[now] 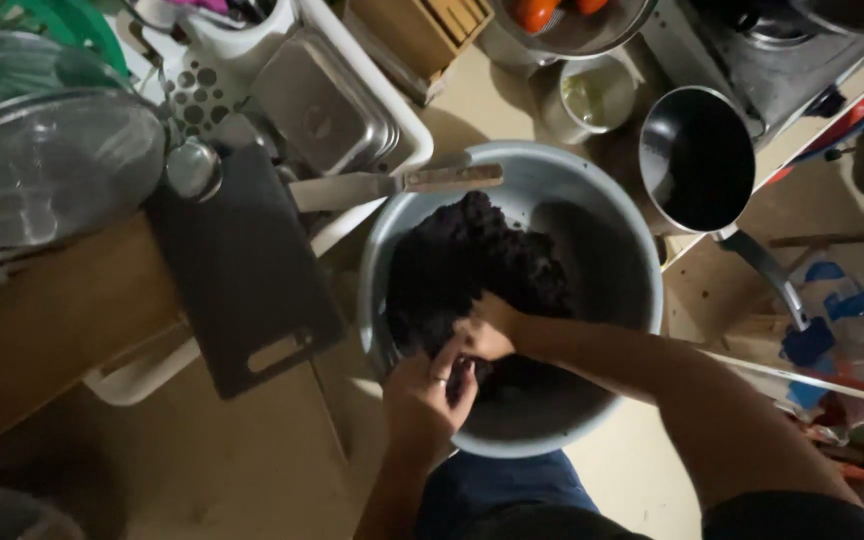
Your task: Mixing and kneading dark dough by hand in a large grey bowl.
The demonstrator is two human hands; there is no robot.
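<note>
Looking down, I see a big grey basin (552, 190) at centre, holding a dark, crumbly mass (472, 265) heaped toward its 10 o'clock side. My left hand (424, 405) reaches in from 6 o'clock, fingers curled shut on a clump of that mass. My right hand (487, 330) meets it just above, pinched shut on the same stuff. A knife (392, 185) lies across the rim at 11 o'clock. At 2 o'clock sits a black pan (697, 160), which looks empty; at 12 o'clock a white cup (592, 95) holds pale liquid.
</note>
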